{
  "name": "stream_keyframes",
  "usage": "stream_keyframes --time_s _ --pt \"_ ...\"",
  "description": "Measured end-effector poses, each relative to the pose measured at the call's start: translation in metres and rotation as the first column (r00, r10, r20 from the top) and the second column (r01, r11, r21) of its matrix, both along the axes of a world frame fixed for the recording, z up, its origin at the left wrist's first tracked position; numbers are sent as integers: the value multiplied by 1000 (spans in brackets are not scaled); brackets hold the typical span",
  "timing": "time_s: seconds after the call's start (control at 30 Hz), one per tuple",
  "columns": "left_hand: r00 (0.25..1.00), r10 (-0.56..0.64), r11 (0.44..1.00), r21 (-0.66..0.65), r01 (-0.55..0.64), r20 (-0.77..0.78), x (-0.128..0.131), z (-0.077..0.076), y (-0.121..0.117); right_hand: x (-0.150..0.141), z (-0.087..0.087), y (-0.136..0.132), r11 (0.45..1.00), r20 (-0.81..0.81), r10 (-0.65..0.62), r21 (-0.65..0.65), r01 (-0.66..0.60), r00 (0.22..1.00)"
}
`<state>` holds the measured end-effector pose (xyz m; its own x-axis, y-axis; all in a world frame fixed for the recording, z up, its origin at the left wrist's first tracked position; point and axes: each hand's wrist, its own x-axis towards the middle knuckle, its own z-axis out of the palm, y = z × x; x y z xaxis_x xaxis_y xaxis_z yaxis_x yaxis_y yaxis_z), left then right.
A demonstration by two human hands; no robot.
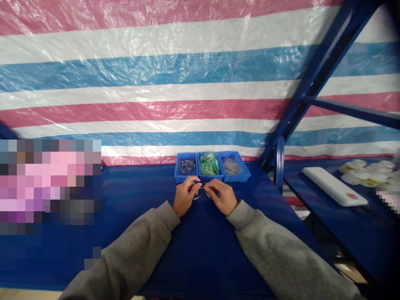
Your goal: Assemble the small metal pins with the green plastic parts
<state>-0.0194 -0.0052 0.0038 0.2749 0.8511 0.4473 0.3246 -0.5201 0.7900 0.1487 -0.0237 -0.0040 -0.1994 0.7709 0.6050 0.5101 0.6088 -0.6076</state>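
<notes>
My left hand (186, 196) and my right hand (223, 196) meet over the blue table, fingertips closed in pinches. A thin, silvery metal piece (202, 186) spans the gap between them; its exact kind is too small to tell. Just below, another slim metal piece (198, 198) shows near the right fingertips, and I cannot tell whether it touches them. Right behind the hands stand three joined blue bins. The left bin (178, 178) holds several short metal pins or screws (186, 167). Green plastic packaging (208, 163) fills the middle one, and clear plastic bags (231, 166) lie in the right one.
The blue table (200, 258) ends at a striped plastic sheet (187, 83) behind. Blue metal posts (279, 162) rise at the right. Beyond them, a second table carries a long white case (334, 186) and several white rolls (364, 173). A blurred-out patch covers the left.
</notes>
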Motion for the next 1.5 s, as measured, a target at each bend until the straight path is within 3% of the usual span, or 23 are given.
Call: stream_keyframes --time_s 0.17,0.5,0.77,0.87,1.07,1.2,1.3,1.5 --pt "999 -15 998 55 18 -51 1 1 1 2 -1 2 997 -25 -81 13 82 996" --pt "986 63 997 56 -55 -154 -1 2 0 -1 1 -1 999 7 -41 16 40 999" --pt "994 -24 991 130 37 -102 1 5 -1 1 -1 3 998 43 -56 -3 56 998" --pt "999 -15 988 153 21 -40 1 6 -2 1 -4 4 998 57 -65 -16 66 996" --pt "991 -31 999 29 27 131 1 4 -3 2 -4 4 993 40 -120 7 120 992" --pt "1000 -20 1000 17 20 7 1 1 -1 2 -1 3 992 28 -127 22 126 992" --pt "996 -1 997 80 8 -85 1 1 1 2 0 2 990 18 -141 25 141 990" --pt "995 37 989 144 -25 -87 1 4 1 3 0 2 986 -14 -164 38 165 986"
